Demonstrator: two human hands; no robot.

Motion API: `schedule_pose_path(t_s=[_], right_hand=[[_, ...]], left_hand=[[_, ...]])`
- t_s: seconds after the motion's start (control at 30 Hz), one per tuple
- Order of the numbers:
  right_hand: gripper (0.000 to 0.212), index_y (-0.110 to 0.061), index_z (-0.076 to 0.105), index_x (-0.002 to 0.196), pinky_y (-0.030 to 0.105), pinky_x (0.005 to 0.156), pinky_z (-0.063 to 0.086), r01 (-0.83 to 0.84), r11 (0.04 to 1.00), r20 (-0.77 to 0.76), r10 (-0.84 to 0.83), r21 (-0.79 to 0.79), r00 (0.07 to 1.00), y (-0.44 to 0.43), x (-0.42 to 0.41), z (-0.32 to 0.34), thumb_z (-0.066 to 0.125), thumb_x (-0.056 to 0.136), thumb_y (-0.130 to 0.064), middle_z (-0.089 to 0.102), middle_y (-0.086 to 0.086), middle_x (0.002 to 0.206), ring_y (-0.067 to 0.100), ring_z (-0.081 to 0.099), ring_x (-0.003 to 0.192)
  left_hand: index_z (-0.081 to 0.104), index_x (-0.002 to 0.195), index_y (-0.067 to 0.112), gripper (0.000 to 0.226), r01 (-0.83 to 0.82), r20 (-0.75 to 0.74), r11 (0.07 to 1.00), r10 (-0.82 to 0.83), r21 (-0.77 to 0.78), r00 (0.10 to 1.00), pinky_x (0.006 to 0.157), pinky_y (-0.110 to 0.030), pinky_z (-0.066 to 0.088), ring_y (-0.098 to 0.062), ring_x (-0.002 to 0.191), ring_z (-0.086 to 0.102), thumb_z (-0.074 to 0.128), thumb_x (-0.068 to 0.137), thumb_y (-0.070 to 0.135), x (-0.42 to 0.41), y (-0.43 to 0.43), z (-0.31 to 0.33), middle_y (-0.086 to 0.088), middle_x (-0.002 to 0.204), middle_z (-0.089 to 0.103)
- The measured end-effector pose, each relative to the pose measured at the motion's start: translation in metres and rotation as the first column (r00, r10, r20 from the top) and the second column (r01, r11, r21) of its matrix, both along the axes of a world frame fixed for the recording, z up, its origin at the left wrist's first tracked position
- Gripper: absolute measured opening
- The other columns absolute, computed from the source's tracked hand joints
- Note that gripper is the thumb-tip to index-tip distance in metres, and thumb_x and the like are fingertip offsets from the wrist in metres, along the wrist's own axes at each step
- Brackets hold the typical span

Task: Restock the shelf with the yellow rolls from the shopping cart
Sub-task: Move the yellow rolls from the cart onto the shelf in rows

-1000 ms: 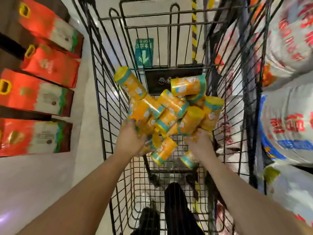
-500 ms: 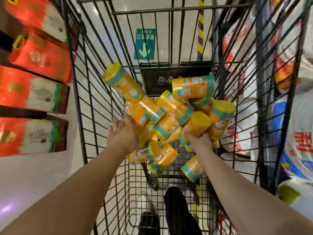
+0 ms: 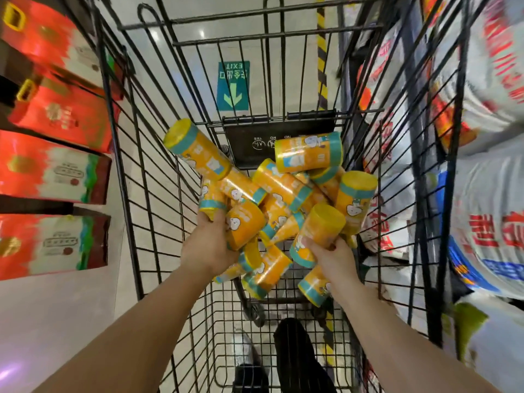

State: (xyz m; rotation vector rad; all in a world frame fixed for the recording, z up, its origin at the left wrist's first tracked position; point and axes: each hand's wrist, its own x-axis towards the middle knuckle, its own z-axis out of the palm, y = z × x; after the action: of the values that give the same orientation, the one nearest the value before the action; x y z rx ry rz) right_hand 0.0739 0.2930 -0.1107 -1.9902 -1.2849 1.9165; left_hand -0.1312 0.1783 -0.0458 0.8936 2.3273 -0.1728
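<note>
A loose bundle of several yellow rolls (image 3: 283, 185) with teal bands is held up inside the black wire shopping cart (image 3: 147, 177). My left hand (image 3: 208, 246) grips the left side of the bundle, fingers curled round rolls. My right hand (image 3: 334, 258) grips the right side, its fingers wrapped round one upright roll (image 3: 320, 231). One roll (image 3: 197, 148) sticks out at the upper left and another (image 3: 309, 151) lies across the top. The undersides of both hands are hidden by the rolls.
Red and white boxes (image 3: 54, 171) line the shelves on the left. Large white sacks (image 3: 487, 222) with red and blue print are stacked on the right, close to the cart's side. A green exit sign (image 3: 233, 86) marks the floor beyond the cart. My shoes (image 3: 295, 350) show below.
Both hands have lifted the bundle of rolls slightly higher and the view has moved closer to the cart. The grip on the rolls stays the same.
</note>
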Motion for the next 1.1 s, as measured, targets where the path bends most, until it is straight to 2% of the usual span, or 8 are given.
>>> schedule_pose_path(t_s=[0.13, 0.3, 0.43, 0.57, 0.8, 0.87, 1.0, 1.1], right_hand=[[0.051, -0.026, 0.055, 0.117, 0.034, 0.088, 0.049, 0.045, 0.999, -0.092, -0.046, -0.009, 0.995, -0.018, 0.011, 0.02, 0.084, 0.075, -0.033, 0.064, -0.009, 0.11, 0.01, 0.062, 0.097], [0.053, -0.029, 0.058, 0.118, 0.037, 0.092, 0.052, 0.053, 0.999, -0.169, -0.054, -0.009, 0.984, -0.04, 0.026, 0.046, 0.085, 0.073, -0.035, 0.068, -0.012, 0.109, 0.011, 0.065, 0.102], [0.047, -0.038, 0.061, 0.113, 0.042, 0.098, 0.05, 0.075, 0.997, -0.222, -0.073, -0.002, 0.972, -0.061, 0.039, 0.074, 0.084, 0.072, -0.041, 0.07, -0.012, 0.112, 0.014, 0.065, 0.107], [0.032, -0.037, 0.061, 0.105, 0.043, 0.099, 0.049, 0.12, 0.991, -0.271, -0.1, 0.058, 0.957, -0.083, 0.055, 0.112, 0.08, 0.079, -0.031, 0.07, -0.009, 0.108, 0.016, 0.066, 0.104], [0.047, -0.031, 0.065, 0.113, 0.041, 0.087, 0.056, 0.184, 0.96, -0.396, -0.088, 0.211, 0.914, -0.137, 0.084, 0.202, 0.082, 0.072, -0.044, 0.072, 0.002, 0.104, 0.025, 0.068, 0.099], [0.041, -0.026, 0.065, 0.115, 0.032, 0.078, 0.054, 0.218, 0.937, -0.448, -0.076, 0.274, 0.891, -0.152, 0.092, 0.227, 0.074, 0.076, -0.035, 0.073, -0.001, 0.104, 0.021, 0.069, 0.097], [0.057, -0.022, 0.055, 0.132, 0.043, 0.086, 0.056, 0.337, 0.905, -0.56, -0.144, 0.26, 0.816, -0.186, 0.109, 0.267, 0.075, 0.08, -0.022, 0.07, 0.006, 0.122, 0.026, 0.069, 0.107], [0.046, -0.027, 0.056, 0.128, 0.039, 0.086, 0.056, 0.379, 0.872, -0.584, -0.141, 0.309, 0.8, -0.21, 0.121, 0.297, 0.069, 0.086, -0.012, 0.071, 0.003, 0.119, 0.022, 0.069, 0.106]], left_hand=[[0.037, 0.119, 0.02, 0.076, -0.081, 0.126, 0.995, 0.074, 0.054, 0.989, 0.067, -0.032, 0.042, -0.024, 0.091, 0.06, 0.083, 0.065, 0.047, 0.012, -0.014, 0.011, 0.003, 0.1, 0.056], [0.041, 0.129, 0.022, 0.076, -0.394, 0.44, 0.893, 0.271, 0.217, 0.856, 0.081, -0.027, 0.045, -0.012, 0.102, 0.058, 0.081, 0.072, 0.052, 0.036, -0.035, 0.031, 0.012, 0.112, 0.058], [0.051, 0.126, 0.026, 0.044, -0.516, 0.512, 0.818, 0.338, 0.254, 0.79, 0.081, -0.026, 0.044, -0.016, 0.1, 0.061, 0.058, 0.091, 0.052, 0.057, -0.047, 0.055, 0.009, 0.105, 0.061], [0.06, 0.123, 0.022, 0.046, -0.658, 0.661, 0.713, 0.375, 0.243, 0.65, 0.092, -0.039, 0.054, -0.016, 0.098, 0.068, 0.063, 0.089, 0.053, 0.068, -0.064, 0.084, 0.006, 0.108, 0.069], [0.056, 0.13, 0.016, 0.053, -0.696, 0.793, 0.679, 0.281, 0.233, 0.541, 0.078, -0.037, 0.058, -0.023, 0.093, 0.071, 0.075, 0.083, 0.032, 0.086, -0.092, 0.149, -0.005, 0.111, 0.071], [0.052, 0.133, 0.016, 0.056, -0.689, 0.825, 0.682, 0.228, 0.243, 0.517, 0.077, -0.038, 0.059, -0.025, 0.093, 0.072, 0.076, 0.083, 0.021, 0.092, -0.1, 0.172, -0.006, 0.113, 0.07], [0.046, 0.129, 0.023, 0.058, -0.656, 0.884, 0.706, 0.094, 0.266, 0.459, 0.075, -0.04, 0.059, -0.027, 0.094, 0.07, 0.076, 0.082, 0.009, 0.108, -0.12, 0.219, -0.007, 0.109, 0.069], [0.044, 0.133, 0.027, 0.078, -0.615, 0.898, 0.728, -0.002, 0.302, 0.439, 0.079, -0.052, 0.059, -0.032, 0.096, 0.071, 0.086, 0.068, 0.014, 0.116, -0.136, 0.246, -0.008, 0.112, 0.07]])
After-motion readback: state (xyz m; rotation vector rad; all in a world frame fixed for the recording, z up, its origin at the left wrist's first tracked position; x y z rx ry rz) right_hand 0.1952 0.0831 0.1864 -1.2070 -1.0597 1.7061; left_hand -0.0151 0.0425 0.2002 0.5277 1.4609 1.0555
